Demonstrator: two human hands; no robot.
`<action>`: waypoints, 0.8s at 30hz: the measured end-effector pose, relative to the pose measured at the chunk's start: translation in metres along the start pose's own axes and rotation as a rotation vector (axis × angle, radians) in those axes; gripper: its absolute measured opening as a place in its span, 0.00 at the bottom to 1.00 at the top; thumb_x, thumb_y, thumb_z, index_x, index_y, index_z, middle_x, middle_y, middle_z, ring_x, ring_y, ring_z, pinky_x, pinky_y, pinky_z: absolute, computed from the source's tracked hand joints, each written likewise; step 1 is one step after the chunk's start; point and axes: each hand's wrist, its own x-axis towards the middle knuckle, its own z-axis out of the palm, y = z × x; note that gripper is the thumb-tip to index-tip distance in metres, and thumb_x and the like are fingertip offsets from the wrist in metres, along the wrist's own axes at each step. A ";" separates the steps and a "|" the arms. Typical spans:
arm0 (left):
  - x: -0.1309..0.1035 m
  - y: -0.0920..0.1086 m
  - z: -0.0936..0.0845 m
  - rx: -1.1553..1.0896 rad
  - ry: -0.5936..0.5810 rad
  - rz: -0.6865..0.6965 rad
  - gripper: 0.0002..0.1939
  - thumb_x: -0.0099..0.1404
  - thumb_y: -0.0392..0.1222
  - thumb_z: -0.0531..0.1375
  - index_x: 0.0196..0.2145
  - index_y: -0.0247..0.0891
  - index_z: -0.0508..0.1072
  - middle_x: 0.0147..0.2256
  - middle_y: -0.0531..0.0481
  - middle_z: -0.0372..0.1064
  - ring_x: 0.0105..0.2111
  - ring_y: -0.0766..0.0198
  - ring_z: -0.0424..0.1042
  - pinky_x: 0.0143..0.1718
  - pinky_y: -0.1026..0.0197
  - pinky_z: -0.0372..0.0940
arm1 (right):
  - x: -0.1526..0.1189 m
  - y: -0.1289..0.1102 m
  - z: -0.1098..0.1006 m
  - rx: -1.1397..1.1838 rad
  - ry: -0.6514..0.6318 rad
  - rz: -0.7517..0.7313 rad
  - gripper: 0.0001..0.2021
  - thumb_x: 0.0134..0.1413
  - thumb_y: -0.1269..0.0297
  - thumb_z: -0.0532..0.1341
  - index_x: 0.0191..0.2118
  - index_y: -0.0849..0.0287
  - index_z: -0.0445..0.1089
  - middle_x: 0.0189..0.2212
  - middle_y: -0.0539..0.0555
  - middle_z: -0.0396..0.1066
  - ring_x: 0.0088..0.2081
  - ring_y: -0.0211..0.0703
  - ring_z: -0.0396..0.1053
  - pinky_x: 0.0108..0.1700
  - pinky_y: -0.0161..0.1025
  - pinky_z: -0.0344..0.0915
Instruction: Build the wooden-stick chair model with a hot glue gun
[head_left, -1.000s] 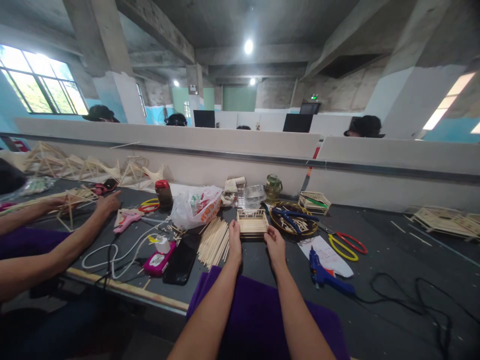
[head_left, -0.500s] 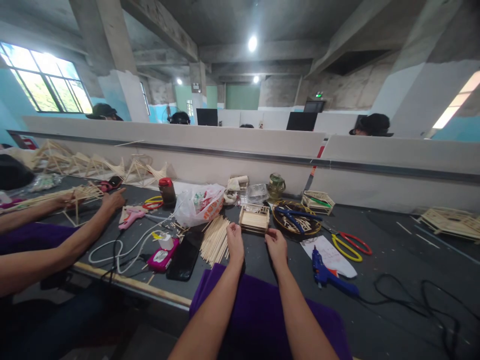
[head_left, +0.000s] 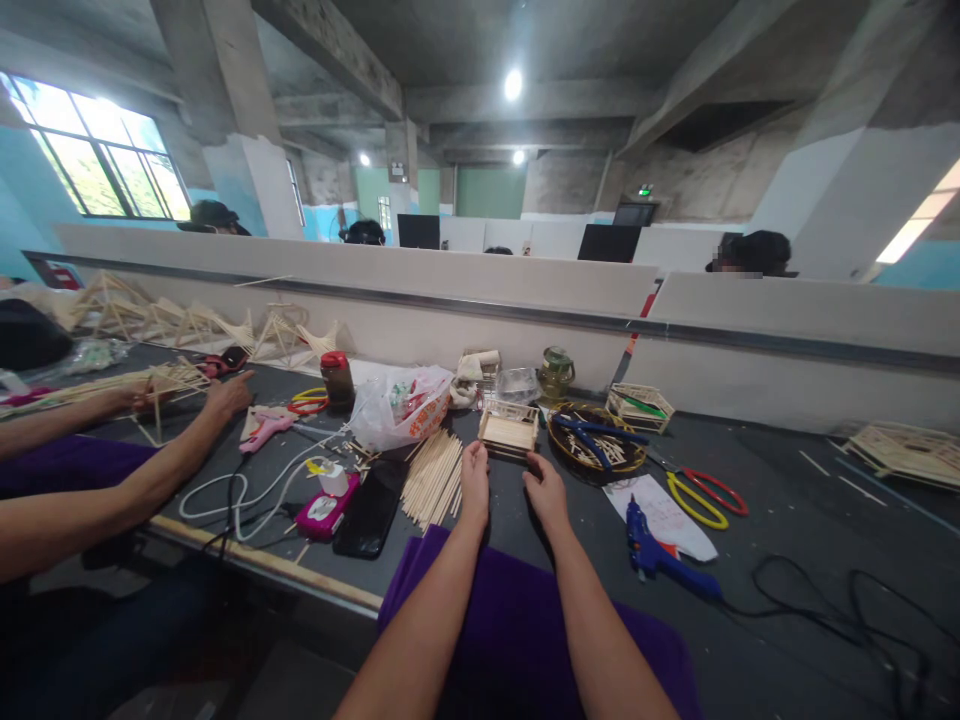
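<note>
Stick frame [head_left: 508, 430] set on tabletop [head_left: 787, 505], just beyond left hand [head_left: 474, 485], right hand [head_left: 547, 488]; fingers half-curled by near corners, grip can't be told. Positioning seemingly being done; even hold probably called for next.

The stick-built model [head_left: 508, 431] and loose sticks [head_left: 433, 480] are matt wood, the smartphone [head_left: 370, 508] glossy, the carrier bag [head_left: 397, 412] crinkled plastic, the bench [head_left: 795, 512] matt.
</note>
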 end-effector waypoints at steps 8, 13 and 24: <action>-0.005 0.004 0.000 -0.081 0.004 -0.053 0.24 0.60 0.59 0.59 0.45 0.37 0.67 0.44 0.40 0.70 0.44 0.57 0.73 0.40 0.58 0.68 | 0.001 -0.002 0.010 -0.176 -0.063 -0.067 0.27 0.42 0.66 0.58 0.53 0.60 0.71 0.57 0.61 0.69 0.59 0.54 0.64 0.62 0.52 0.56; -0.006 0.007 0.003 -0.131 -0.032 -0.088 0.28 0.55 0.62 0.62 0.43 0.37 0.67 0.39 0.43 0.71 0.38 0.59 0.75 0.35 0.59 0.68 | -0.003 -0.005 0.011 -0.272 -0.080 -0.070 0.29 0.44 0.68 0.58 0.57 0.56 0.69 0.60 0.59 0.65 0.61 0.57 0.60 0.61 0.55 0.55; -0.015 0.014 0.008 -0.098 -0.165 -0.113 0.26 0.53 0.64 0.62 0.28 0.33 0.73 0.27 0.46 0.72 0.25 0.64 0.71 0.26 0.63 0.64 | -0.010 -0.022 0.008 -0.598 -0.150 -0.136 0.29 0.49 0.67 0.57 0.60 0.49 0.65 0.63 0.56 0.62 0.56 0.59 0.60 0.54 0.56 0.56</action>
